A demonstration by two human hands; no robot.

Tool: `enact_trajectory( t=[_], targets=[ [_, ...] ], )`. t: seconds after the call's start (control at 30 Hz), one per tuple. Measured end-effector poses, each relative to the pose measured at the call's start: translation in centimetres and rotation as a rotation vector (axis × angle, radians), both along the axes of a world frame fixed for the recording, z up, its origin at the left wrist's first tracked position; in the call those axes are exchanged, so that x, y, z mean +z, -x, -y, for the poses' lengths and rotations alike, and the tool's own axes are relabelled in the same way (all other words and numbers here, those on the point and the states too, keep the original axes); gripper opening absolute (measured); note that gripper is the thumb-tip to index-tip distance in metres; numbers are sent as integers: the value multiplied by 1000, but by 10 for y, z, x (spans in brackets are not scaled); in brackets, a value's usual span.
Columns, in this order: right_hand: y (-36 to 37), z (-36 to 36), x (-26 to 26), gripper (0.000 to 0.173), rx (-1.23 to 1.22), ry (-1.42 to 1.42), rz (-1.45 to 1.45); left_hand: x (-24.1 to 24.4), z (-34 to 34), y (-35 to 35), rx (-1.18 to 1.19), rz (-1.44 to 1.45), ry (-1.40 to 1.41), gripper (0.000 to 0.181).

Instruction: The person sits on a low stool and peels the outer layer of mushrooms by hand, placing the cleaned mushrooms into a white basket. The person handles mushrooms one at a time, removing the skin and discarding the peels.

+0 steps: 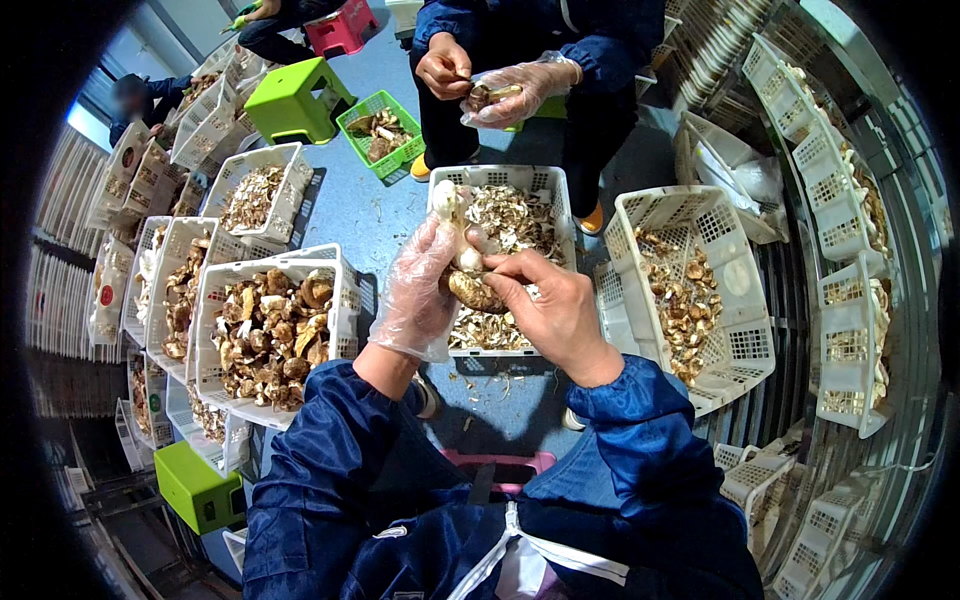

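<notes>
My left hand (420,281), in a clear plastic glove, holds a brown-capped mushroom (475,292) with a thick pale stem; its cap points towards me. A whitish bulbous piece (448,199), like a mushroom stem, stands up from the same hand. My bare right hand (551,307) pinches the cap's right edge between thumb and forefinger; whether a knife or peel sits in that pinch is hidden. Under both hands stands a white perforated plastic crate (556,176) of pale and brown mushroom trimmings (514,217).
At left a white crate (262,416) holds whole brown mushrooms. At right a tilted crate (739,300) holds smaller ones. Across from me a co-worker's gloved hand (517,86) holds a mushroom. Beyond are a green basket (409,154), green stool (289,97) and racked crates (825,187).
</notes>
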State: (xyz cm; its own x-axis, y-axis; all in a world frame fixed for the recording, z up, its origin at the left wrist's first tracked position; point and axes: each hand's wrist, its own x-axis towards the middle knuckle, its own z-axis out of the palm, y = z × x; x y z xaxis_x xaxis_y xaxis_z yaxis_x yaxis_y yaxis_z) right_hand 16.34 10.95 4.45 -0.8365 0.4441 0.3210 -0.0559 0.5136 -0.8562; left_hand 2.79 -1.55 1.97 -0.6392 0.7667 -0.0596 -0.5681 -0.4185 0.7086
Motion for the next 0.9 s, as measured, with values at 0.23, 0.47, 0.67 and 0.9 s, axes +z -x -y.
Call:
enact_trajectory(
  t=[0.23,0.47,0.67,0.9],
  targets=[
    [1,-3,2,13,56,97,31,-1,4,1,10,-31,52,49],
    [3,-2,-1,11,56,-136,-77,-3,7,2,-7,-78,68,48],
    [1,-4,-2,13,40,-89,12,-1,11,3,-81,64,30,48],
    [4,-9,-5,13,156,-128,-99,-5,12,7,-73,96,16,46]
  ],
)
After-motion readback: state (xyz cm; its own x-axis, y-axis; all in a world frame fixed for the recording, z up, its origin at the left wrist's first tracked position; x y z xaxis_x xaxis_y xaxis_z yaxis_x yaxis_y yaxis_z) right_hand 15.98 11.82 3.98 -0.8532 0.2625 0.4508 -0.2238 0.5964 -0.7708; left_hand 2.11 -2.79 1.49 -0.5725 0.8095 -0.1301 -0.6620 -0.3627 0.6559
